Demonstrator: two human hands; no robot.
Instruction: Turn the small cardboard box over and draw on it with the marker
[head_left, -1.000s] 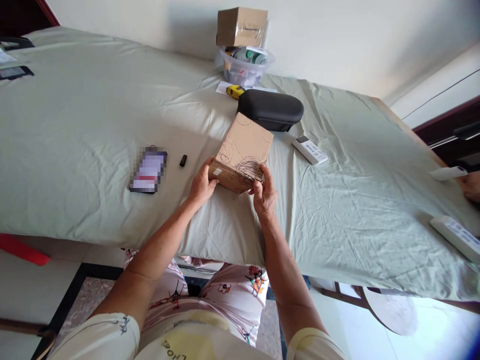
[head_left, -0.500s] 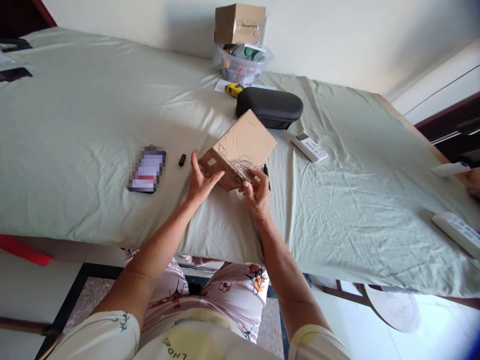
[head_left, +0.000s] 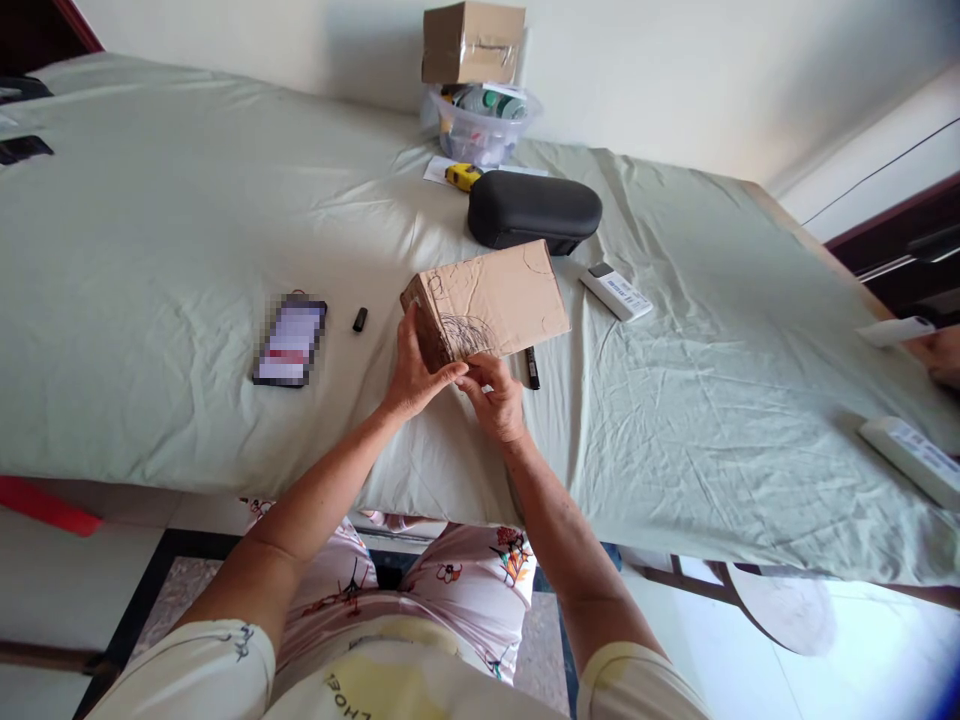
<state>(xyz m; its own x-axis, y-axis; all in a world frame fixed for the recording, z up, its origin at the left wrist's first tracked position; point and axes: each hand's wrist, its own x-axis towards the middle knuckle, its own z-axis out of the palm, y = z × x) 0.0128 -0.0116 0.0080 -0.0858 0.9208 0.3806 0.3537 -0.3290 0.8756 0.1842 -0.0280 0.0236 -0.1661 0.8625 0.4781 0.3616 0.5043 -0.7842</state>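
The cardboard box (head_left: pixel 491 300) sits just off the middle of the counter (head_left: pixel 150 250), near its front edge, its broad top face scribbled with dark pen lines; whether its underside rests on the green sheet or is lifted a little cannot be told, since both hands cover its near corner. The left hand (head_left: pixel 415 372) is cupped against the box's short left end, its fingers (head_left: pixel 409 325) wrapped up along that end and its thumb laid across the bottom front corner, so it grips the box; the right hand (head_left: pixel 491 395) meets it just below the front edge, its fingers (head_left: pixel 474 372) curled in and pressed to the cardboard, though what they pinch there, if anything, is hidden behind the knuckles. A black pen (head_left: pixel 532 368) lies on the sheet just right of the right hand, its upper end tucked under the box; a small black cap (head_left: pixel 360 319) lies apart to the left, and beyond it a phone (head_left: pixel 290 341) whose screen is blurred out. Behind the box lie a black case (head_left: pixel 534 210) and a white remote (head_left: pixel 617 292); at the far right edge another person's hand (head_left: pixel 946 355) is cut off by the frame.
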